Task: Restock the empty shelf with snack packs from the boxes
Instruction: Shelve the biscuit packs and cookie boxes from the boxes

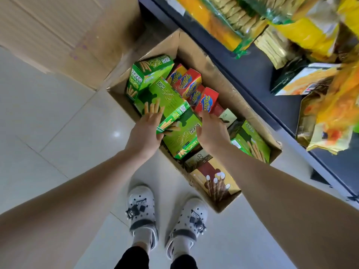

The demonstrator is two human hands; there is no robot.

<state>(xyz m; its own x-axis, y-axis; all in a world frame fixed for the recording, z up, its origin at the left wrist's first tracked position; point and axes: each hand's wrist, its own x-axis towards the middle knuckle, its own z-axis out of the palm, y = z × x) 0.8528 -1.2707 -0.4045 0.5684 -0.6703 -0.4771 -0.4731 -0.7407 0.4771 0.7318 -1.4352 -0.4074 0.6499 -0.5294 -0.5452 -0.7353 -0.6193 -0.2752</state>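
Observation:
An open cardboard box (196, 55) on the floor holds green biscuit-stick snack boxes, red snack boxes (206, 100) and brown chocolate-stick boxes (213, 181). One green snack box (169, 100) lies tilted on top of the pile. My left hand (144, 129) rests on its near left end with fingers straight; the thumb is hidden. My right hand (210, 131) reaches into the box beside a lower green box (180, 140), fingers extended toward the red boxes, gripping nothing that I can see. The dark shelf (258, 74) runs along the right.
Yellow and green snack bags (229, 20) and other packs fill the shelf's far and right parts. A large closed carton (64, 33) stands at the upper left. White floor tiles (58, 123) lie to the left, and my two feet in white clogs (141, 210) stand just before the box.

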